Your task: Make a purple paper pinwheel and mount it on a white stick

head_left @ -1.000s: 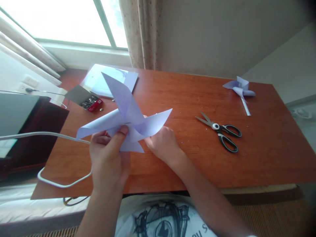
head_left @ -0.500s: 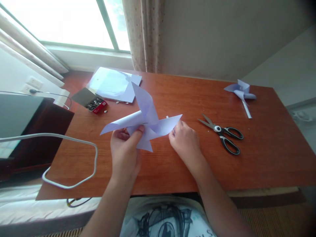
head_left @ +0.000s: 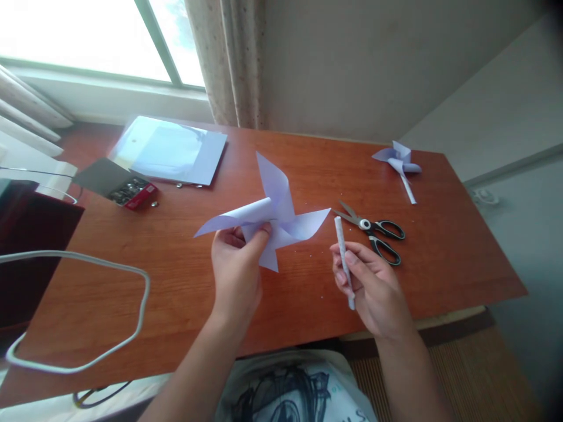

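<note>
Near the middle of the view, my left hand [head_left: 240, 264] pinches a pale lilac paper pinwheel [head_left: 281, 205], its thumb pressed close to the centre and its blades spread out above the table. To the right, my right hand [head_left: 373, 281] grips a thin rolled paper stick [head_left: 342, 240], held nearly upright between thumb and fingers. The stick and the pinwheel are apart. Just beyond my right hand lie scissors [head_left: 365, 224] with black handles, their blades slightly parted. A second paper pinwheel [head_left: 399, 158] on a white stick rests at the far right of the table.
At the back left of the wooden table [head_left: 185, 293] stands an open red box [head_left: 136, 196] of small metal pieces, one piece lying beside it. Behind it is a clear folder with papers [head_left: 176, 149]. A white cable [head_left: 88, 256] loops over the left side.
My right hand has moved right and turned, bringing the paper stick into plain view, away from the pinwheel. The left hand still holds the pinwheel. The view has swung right.
</note>
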Demonstrator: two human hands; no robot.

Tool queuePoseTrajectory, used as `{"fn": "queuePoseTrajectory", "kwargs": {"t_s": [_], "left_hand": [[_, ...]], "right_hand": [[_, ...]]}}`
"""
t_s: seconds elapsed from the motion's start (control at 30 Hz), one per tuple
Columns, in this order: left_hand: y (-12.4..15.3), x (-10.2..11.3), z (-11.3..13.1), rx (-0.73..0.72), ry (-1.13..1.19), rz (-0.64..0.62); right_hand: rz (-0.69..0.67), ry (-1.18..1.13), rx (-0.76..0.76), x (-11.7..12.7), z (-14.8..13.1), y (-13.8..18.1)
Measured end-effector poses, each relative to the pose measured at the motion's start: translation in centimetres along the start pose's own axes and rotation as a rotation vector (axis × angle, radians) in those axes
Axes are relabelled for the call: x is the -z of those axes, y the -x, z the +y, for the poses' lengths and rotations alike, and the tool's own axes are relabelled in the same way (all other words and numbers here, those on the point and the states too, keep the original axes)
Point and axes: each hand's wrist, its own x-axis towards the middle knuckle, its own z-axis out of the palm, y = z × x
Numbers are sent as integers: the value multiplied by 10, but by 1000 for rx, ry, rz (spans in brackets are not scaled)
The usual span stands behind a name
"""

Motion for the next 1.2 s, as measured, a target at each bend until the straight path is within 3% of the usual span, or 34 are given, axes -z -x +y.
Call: {"fn": "queuePoseTrajectory", "kwargs": {"t_s": [0.33, 0.67, 1.2], "left_hand": [[2, 0, -8, 23, -16, -61], [4, 2, -11, 45, -11, -95], [5, 1, -11, 66, -51, -63]], "right_hand": [[-32, -61, -87, -30, 1, 10], [-117, -47, -100, -36, 8, 7], [-113, -85, -183, -40, 6, 10]]}}
